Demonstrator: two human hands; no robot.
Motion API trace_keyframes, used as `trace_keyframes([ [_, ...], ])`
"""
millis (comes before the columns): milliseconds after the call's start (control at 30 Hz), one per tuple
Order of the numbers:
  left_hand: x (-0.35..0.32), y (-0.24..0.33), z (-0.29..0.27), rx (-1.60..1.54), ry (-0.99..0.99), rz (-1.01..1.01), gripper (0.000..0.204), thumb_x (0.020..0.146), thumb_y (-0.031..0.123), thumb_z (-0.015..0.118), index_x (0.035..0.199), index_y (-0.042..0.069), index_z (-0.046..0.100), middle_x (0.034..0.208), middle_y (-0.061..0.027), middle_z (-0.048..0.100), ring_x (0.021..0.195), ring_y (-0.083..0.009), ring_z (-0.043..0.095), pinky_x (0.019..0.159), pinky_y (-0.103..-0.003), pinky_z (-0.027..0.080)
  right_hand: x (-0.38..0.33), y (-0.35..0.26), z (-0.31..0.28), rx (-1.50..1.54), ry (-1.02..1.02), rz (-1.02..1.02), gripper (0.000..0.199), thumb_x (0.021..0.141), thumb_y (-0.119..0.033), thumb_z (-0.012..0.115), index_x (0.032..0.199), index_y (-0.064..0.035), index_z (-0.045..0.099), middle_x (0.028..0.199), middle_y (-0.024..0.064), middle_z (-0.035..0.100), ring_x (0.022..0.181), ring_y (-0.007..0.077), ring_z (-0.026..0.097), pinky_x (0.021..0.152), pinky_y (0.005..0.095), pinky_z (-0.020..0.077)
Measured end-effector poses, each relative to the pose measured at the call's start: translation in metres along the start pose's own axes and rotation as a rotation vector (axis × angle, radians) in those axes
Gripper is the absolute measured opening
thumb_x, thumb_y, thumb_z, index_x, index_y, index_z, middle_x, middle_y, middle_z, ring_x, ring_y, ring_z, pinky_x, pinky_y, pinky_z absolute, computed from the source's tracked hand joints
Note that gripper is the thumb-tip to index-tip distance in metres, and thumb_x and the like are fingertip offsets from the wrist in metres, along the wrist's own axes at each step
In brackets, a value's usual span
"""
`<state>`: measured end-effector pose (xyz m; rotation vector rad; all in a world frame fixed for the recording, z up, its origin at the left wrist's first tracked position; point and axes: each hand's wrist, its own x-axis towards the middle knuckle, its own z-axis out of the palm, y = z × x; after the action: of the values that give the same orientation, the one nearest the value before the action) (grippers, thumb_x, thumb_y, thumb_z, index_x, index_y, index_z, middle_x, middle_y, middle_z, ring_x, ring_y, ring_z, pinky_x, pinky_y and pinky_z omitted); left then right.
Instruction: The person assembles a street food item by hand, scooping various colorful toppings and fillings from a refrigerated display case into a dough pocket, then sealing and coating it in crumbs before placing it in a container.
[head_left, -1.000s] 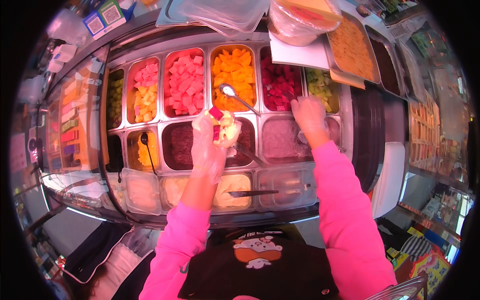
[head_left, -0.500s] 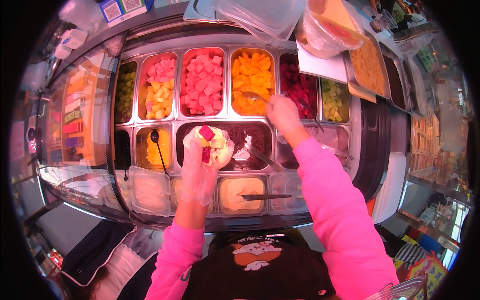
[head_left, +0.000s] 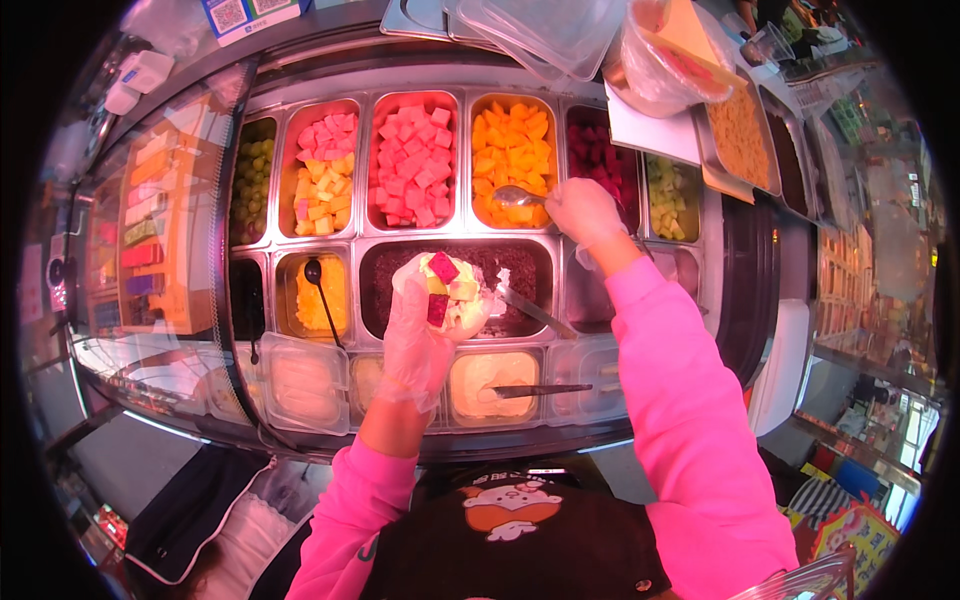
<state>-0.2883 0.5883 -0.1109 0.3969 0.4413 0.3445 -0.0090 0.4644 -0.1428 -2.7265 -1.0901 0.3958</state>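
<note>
My left hand (head_left: 412,335), in a clear glove, is closed around a pale, creamy food piece (head_left: 468,308) topped with red and yellow fruit cubes. It is above a wide steel pan of dark, crumbly filling (head_left: 400,258). My right hand (head_left: 590,215), also gloved, grips a metal spoon (head_left: 517,196). The spoon's bowl is over the near part of the pan of orange mango chunks (head_left: 512,140); whether it touches the fruit I cannot tell. A flat metal spatula (head_left: 540,312) rests in the dark filling, to the right of my left hand.
Pans of pink cubes (head_left: 412,165), mixed pink and yellow cubes (head_left: 323,190), and dark red fruit (head_left: 600,160) line the far row. Nearer are a yellow pan with a black spoon (head_left: 315,275) and a cream tub (head_left: 490,375) with a dark-handled spreader. A bagged container (head_left: 660,70) stands far right.
My left hand has moved to the right with the topped food piece. The right hand has shifted slightly right, and the spoon's bowl shows more plainly over the mango. The whole view has shifted slightly.
</note>
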Motion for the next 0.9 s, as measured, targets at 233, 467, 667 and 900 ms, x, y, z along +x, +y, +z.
trace_keyframes([
  [233, 0.000, 0.003, -0.001, 0.015, -0.001, -0.001, 0.056, 0.105, 0.049, 0.058, 0.144, 0.011, 0.047, 0.133, -0.0133, 0.061, 0.125, -0.0302, 0.061, 0.108, -0.055, 0.052, 0.005, 0.017, -0.015, -0.252, 0.041, -0.180, 0.023, 0.086, -0.021, 0.060, 0.080, -0.0048, 0.076, 0.081, 0.0203, 0.073, 0.079, 0.0412, 0.072, 0.071, 0.0515, 0.0580],
  [467, 0.005, -0.009, 0.007, 0.005, -0.034, -0.051, 0.057, 0.106, 0.053, 0.053, 0.144, 0.010, 0.047, 0.132, -0.0137, 0.062, 0.125, -0.0317, 0.062, 0.107, -0.054, 0.053, -0.030, -0.012, 0.024, -0.391, 0.147, -0.295, 0.010, 0.084, -0.009, 0.060, 0.082, -0.0063, 0.069, 0.073, 0.0135, 0.070, 0.064, 0.0316, 0.073, 0.055, 0.0431, 0.0580],
  [667, 0.009, -0.021, 0.018, -0.007, 0.003, -0.037, 0.058, 0.107, 0.054, 0.049, 0.143, 0.009, 0.046, 0.132, -0.0167, 0.062, 0.122, -0.0342, 0.063, 0.104, -0.054, 0.055, -0.040, -0.002, 0.035, -0.377, 0.319, -0.343, 0.004, 0.086, -0.009, 0.059, 0.089, -0.0060, 0.060, 0.067, 0.0095, 0.064, 0.059, 0.0266, 0.070, 0.050, 0.0406, 0.0560],
  [900, 0.013, -0.033, 0.019, -0.012, 0.037, -0.060, 0.059, 0.106, 0.056, 0.048, 0.141, 0.008, 0.045, 0.129, -0.0200, 0.062, 0.116, -0.0376, 0.066, 0.100, -0.055, 0.058, -0.032, -0.009, 0.033, -0.349, 0.176, -0.372, 0.006, 0.087, -0.010, 0.058, 0.089, -0.0054, 0.063, 0.070, 0.0116, 0.067, 0.063, 0.0301, 0.071, 0.053, 0.0427, 0.0566],
])
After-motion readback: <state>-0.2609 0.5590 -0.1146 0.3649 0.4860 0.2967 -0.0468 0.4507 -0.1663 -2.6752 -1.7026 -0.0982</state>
